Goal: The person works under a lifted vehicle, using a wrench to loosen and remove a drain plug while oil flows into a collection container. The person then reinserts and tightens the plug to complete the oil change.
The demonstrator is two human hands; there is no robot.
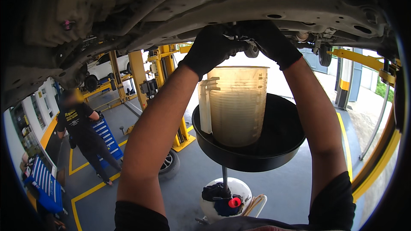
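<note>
Far left, a blue chest (45, 184) stands near the wall, and past it a co-worker (81, 130) in dark clothes stands beside a second chest (107, 134), also blue. Behind them a white car (100, 67) shows near a yellow post (138, 77). A wheel (172, 173) sits on the floor, partly hidden by the person's left forearm.

In the middle, the left hand (212, 49), gloved in black, is up against the underbody (274, 3), fingers curled. Just below the hands, the jug (237, 107) stands upright in a black pan (248, 159), pale and ribbed, its handle to the left. Under the pan, a dark stem (224, 177) runs down to a white tub (240, 187) with black cloth (214, 191) on it.

The right hand (272, 45), gloved too, is close beside the left. From here I can't tell what either one grips; the gloves and shadow hide it. Farther right, a yellow arm (357, 55) stretches beneath the underbody.
</note>
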